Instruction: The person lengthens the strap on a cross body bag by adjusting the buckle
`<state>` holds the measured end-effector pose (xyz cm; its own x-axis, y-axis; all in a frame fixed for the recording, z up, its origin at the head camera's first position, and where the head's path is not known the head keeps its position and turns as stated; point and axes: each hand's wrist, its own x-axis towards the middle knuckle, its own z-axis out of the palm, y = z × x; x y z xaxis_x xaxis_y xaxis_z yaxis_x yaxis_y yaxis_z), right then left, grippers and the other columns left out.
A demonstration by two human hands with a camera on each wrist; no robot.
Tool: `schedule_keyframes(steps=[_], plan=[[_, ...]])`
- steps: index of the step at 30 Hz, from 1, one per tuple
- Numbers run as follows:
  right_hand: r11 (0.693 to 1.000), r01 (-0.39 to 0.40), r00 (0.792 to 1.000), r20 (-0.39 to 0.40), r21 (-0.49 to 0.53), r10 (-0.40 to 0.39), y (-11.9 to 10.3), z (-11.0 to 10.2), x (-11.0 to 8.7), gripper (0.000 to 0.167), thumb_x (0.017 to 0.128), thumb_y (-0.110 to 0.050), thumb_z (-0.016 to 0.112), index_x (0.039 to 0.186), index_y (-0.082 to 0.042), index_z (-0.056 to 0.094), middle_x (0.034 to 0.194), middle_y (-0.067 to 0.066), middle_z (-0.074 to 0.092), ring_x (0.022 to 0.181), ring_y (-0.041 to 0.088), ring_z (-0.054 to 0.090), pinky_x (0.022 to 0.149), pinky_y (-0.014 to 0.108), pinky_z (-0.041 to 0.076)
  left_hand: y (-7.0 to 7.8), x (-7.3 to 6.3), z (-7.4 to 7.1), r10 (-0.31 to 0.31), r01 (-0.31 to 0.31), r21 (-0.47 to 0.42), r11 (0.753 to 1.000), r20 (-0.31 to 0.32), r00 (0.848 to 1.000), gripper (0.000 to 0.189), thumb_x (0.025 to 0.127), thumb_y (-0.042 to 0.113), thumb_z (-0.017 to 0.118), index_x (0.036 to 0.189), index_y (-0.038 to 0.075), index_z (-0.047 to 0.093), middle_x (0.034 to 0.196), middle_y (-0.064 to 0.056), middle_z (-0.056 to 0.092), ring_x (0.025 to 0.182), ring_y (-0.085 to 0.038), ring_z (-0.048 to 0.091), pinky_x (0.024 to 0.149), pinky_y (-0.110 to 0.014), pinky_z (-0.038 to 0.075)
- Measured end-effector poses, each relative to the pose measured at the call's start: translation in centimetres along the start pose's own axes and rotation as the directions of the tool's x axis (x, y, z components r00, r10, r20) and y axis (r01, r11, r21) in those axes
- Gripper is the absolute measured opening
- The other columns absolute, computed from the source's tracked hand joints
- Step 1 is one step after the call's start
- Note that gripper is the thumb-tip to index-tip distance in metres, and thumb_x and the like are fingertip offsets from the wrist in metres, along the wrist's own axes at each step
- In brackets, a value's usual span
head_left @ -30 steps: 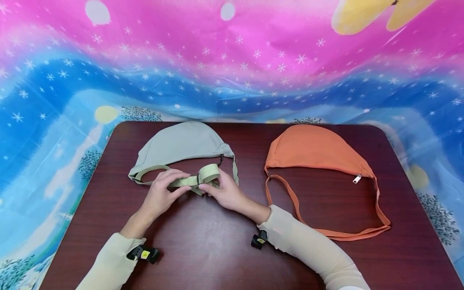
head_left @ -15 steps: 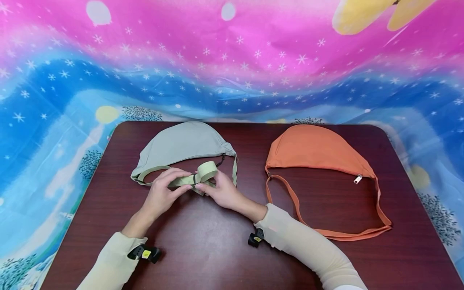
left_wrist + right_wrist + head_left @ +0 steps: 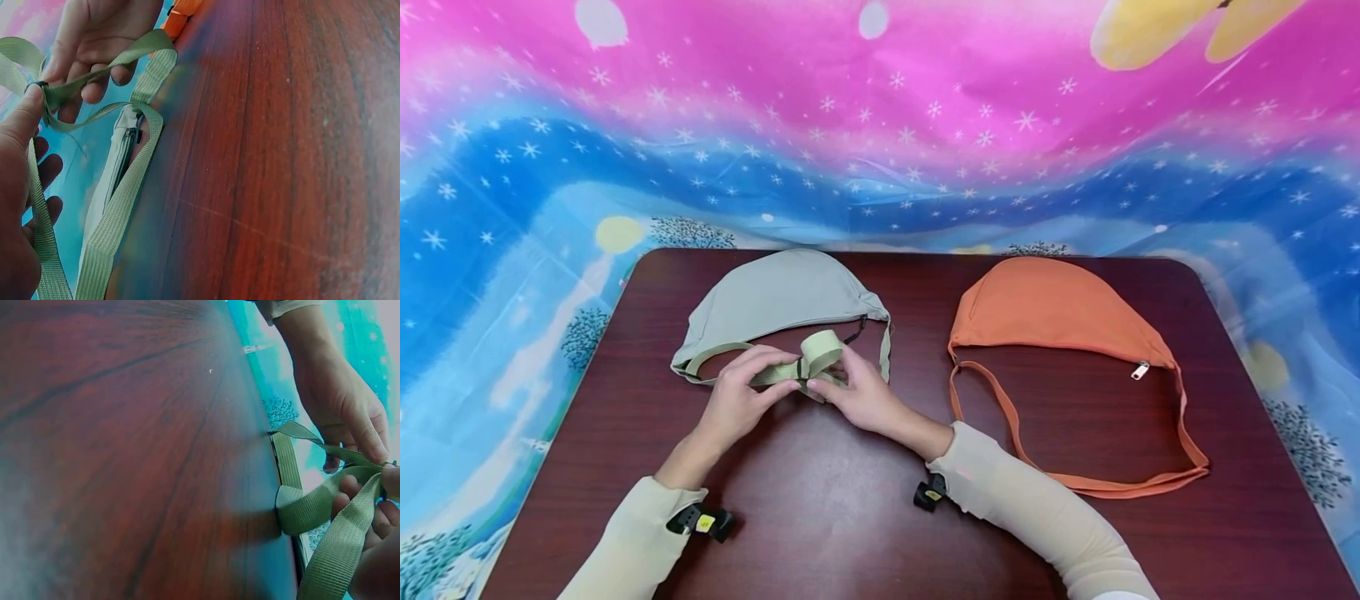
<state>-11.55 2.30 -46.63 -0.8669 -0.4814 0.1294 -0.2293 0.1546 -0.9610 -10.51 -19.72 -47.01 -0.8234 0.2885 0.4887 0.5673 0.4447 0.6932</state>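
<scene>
A pale grey-green bag (image 3: 778, 292) lies on the table at left, its zip side facing me. Its light green webbing strap (image 3: 822, 352) is lifted between my hands in front of the bag. My left hand (image 3: 741, 404) pinches the strap between thumb and fingers, just left of a black strap slider (image 3: 800, 369). On the slider's other side my right hand (image 3: 868, 396) pinches the strap, and a loop of webbing stands up above its fingers. In the left wrist view the slider (image 3: 36, 85) sits at the left thumb tip, with strap loops (image 3: 153, 72) hanging beside it.
To the right lies an orange bag (image 3: 1048, 304) with a silver zip pull (image 3: 1140, 370); its strap (image 3: 1120, 483) curves toward my right forearm. The dark wood table (image 3: 835, 517) ends at a printed backdrop (image 3: 850, 125). A black camera band (image 3: 700, 523) circles each wrist.
The slider and the webbing loop have shifted a little left toward my left hand, and the loop has tipped more upright. The grey-green bag slid slightly right. Both hands keep their hold.
</scene>
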Motion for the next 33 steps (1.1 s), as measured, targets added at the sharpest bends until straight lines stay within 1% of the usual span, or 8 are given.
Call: schedule_keyframes(steps=[3, 8, 17, 21, 23, 25, 28, 33], plan=[[0.999, 0.017, 0.999, -0.033, -0.046, -0.018, 0.3, 0.0, 0.1, 0.042, 0.095, -0.008, 0.072, 0.132, 0.001, 0.056, 0.118, 0.014, 0.068, 0.109, 0.023, 0.067, 0.094, 0.034, 0.053, 0.1, 0.1, 0.1, 0.003, -0.003, -0.012, 1.000, 0.004, 1.000, 0.044, 0.072, -0.005, 0.087, 0.113, 0.004, 0.075, 0.108, -0.008, 0.071, 0.104, -0.020, 0.064, 0.096, -0.016, 0.043], [0.998, 0.020, 0.999, -0.043, -0.055, -0.023, 0.4, 0.0, 0.2, 0.038, 0.093, -0.007, 0.073, 0.128, 0.000, 0.059, 0.115, 0.012, 0.069, 0.105, 0.021, 0.067, 0.092, 0.035, 0.053, 0.0, 0.0, 0.2, 0.004, -0.004, -0.020, 1.000, 0.008, 1.000, 0.046, 0.071, -0.004, 0.088, 0.115, 0.005, 0.075, 0.108, -0.007, 0.071, 0.103, -0.019, 0.064, 0.095, -0.015, 0.042], [0.995, -0.032, 0.999, -0.030, -0.100, 0.029, 0.2, -0.5, 0.0, 0.034, 0.093, -0.008, 0.073, 0.125, -0.001, 0.061, 0.113, 0.010, 0.071, 0.102, 0.018, 0.066, 0.090, 0.030, 0.052, 0.0, 0.1, 0.4, 0.033, -0.032, -0.041, 0.999, 0.015, 0.999, 0.044, 0.072, -0.005, 0.088, 0.113, 0.006, 0.075, 0.105, -0.006, 0.071, 0.099, -0.020, 0.063, 0.092, -0.017, 0.043], [1.000, -0.013, 1.000, 0.004, -0.024, 0.013, -0.2, -1.6, -0.1, 0.038, 0.093, -0.001, 0.068, 0.129, -0.002, 0.056, 0.116, 0.013, 0.067, 0.095, 0.022, 0.067, 0.080, 0.030, 0.053, -0.1, 0.1, 0.4, 0.025, -0.025, -0.037, 0.999, 0.007, 1.000, 0.042, 0.073, -0.005, 0.088, 0.111, 0.006, 0.075, 0.104, -0.006, 0.071, 0.099, -0.020, 0.064, 0.092, -0.018, 0.043], [1.000, -0.002, 0.999, 0.040, 0.021, 0.001, -0.5, -2.2, -0.2, 0.042, 0.093, 0.001, 0.067, 0.132, -0.002, 0.053, 0.118, 0.015, 0.064, 0.092, 0.025, 0.068, 0.077, 0.032, 0.055, -0.1, 0.1, 0.4, 0.023, -0.023, -0.044, 0.999, -0.002, 1.000, 0.040, 0.073, -0.006, 0.087, 0.110, 0.005, 0.074, 0.104, -0.007, 0.071, 0.099, -0.020, 0.064, 0.093, -0.017, 0.043], [1.000, 0.014, 0.997, 0.075, 0.027, -0.016, -0.8, -2.8, -0.2, 0.048, 0.093, 0.000, 0.068, 0.136, -0.003, 0.049, 0.121, 0.015, 0.062, 0.093, 0.026, 0.068, 0.076, 0.036, 0.056, -0.2, 0.0, 0.4, 0.026, -0.026, -0.047, 0.999, -0.009, 1.000, 0.040, 0.073, -0.007, 0.086, 0.110, 0.004, 0.074, 0.103, -0.008, 0.070, 0.098, -0.021, 0.064, 0.094, -0.017, 0.043], [0.997, 0.063, 0.993, 0.107, -0.035, -0.059, -1.3, -3.5, -0.3, 0.058, 0.092, -0.007, 0.074, 0.142, -0.007, 0.045, 0.122, 0.010, 0.060, 0.096, 0.025, 0.067, 0.080, 0.041, 0.056, -0.4, 0.0, 0.3, 0.028, -0.029, -0.046, 0.999, -0.011, 1.000, 0.038, 0.074, -0.006, 0.084, 0.109, 0.004, 0.073, 0.102, -0.008, 0.070, 0.096, -0.020, 0.063, 0.093, -0.016, 0.043], [0.971, 0.152, 0.986, 0.090, -0.185, -0.138, -3.1, -3.8, 0.0, 0.068, 0.088, -0.020, 0.082, 0.145, -0.009, 0.047, 0.118, 0.001, 0.061, 0.097, 0.021, 0.062, 0.081, 0.040, 0.052, -0.6, 0.0, 0.2, 0.037, -0.037, -0.043, 0.998, -0.006, 0.999, 0.033, 0.074, -0.002, 0.082, 0.105, 0.004, 0.072, 0.100, -0.007, 0.070, 0.095, -0.020, 0.063, 0.090, -0.019, 0.044]])
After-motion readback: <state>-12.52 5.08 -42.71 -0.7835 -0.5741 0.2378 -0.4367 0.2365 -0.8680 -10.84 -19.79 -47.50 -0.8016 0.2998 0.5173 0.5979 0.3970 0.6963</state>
